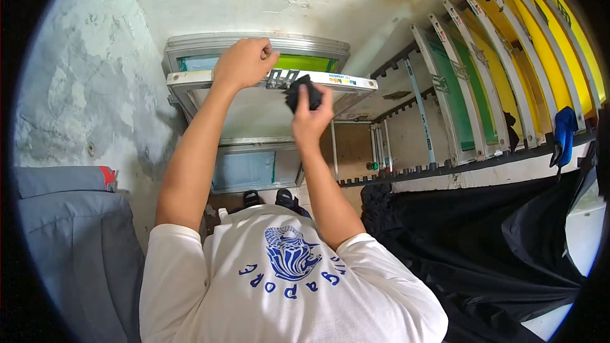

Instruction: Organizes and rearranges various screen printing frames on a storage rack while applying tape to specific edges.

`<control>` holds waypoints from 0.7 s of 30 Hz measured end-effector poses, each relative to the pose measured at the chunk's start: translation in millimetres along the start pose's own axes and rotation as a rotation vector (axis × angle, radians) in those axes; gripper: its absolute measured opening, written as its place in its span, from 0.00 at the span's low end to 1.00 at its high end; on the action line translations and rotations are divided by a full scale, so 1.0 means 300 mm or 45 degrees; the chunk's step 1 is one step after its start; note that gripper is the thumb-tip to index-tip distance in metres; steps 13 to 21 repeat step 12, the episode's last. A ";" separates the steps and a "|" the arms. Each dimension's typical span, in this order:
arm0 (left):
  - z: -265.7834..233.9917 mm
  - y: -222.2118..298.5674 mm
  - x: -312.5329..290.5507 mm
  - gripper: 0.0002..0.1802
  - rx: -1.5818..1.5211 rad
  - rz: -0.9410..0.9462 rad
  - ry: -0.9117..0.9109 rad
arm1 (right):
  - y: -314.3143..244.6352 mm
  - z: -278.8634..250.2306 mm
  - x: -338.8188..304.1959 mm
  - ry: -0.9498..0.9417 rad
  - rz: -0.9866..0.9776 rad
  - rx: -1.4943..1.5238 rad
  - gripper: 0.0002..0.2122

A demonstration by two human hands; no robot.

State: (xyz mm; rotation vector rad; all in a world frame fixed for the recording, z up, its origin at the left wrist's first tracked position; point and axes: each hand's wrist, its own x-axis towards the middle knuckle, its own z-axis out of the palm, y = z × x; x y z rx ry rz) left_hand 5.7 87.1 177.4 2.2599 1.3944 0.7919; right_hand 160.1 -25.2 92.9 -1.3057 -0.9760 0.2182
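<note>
In front of me stands a metal-framed printing screen [190, 78], its bar crossing the view from left to right. My left hand [243, 62] is closed over the left-middle part of this bar, fingers curled. My right hand [312, 114] holds a crumpled black cloth [301, 93] against the bar, right of its middle. The cloth is slightly blurred. Small dark metal clips [279, 78] sit on the bar between my hands. Behind it leans another metal frame [305, 43] with a yellow-green panel, partly covered by my left hand and the bar.
A dark slotted rack [406, 174] on the right holds several upright framed screens [508, 57], green and yellow. A blue cloth [564, 134] hangs from it. Black fabric [470, 235] drapes at lower right. Grey garments [76, 235] hang at left by the wall. Below lies a frame with a pale-blue panel [244, 170].
</note>
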 end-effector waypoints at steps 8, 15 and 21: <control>-0.009 0.081 -0.009 0.20 0.009 -0.048 -0.053 | -0.004 -0.243 0.249 0.462 -0.259 -0.278 0.10; -0.008 0.031 0.002 0.21 0.035 0.021 -0.028 | -0.061 -0.252 0.358 0.408 -0.446 -0.303 0.11; -0.008 0.031 0.002 0.21 0.035 0.021 -0.028 | -0.061 -0.252 0.358 0.408 -0.446 -0.303 0.11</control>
